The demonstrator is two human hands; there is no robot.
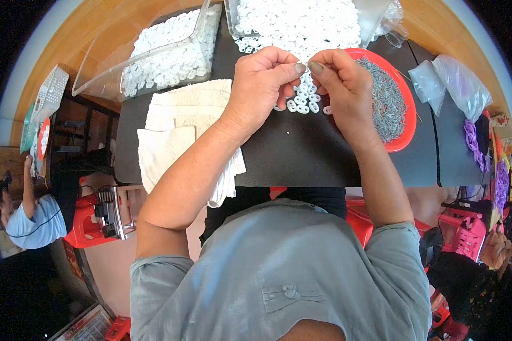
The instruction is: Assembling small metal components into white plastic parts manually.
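Note:
My left hand (260, 85) and my right hand (345, 85) meet over the dark table (301, 159), thumbs and forefingers pinched nearly tip to tip. Whatever they hold is too small and hidden to make out. Just below the fingertips lie several loose white oval pieces (303, 103), each with two holes. Beyond them, a large heap of the same white pieces (298, 23) fills a clear tray. Beside my right hand stands a red basin (408, 94) full of small thin grey metal-looking parts (388, 105). Folded cream towels (182, 111) lie near my left forearm.
At the far left of the table, a clear plastic box (99, 77) holds more white pieces. Clear plastic bags (461, 85) lie at the right. A person in a light blue top (40, 221) works at the far left. Red stools (88, 219) stand below the table.

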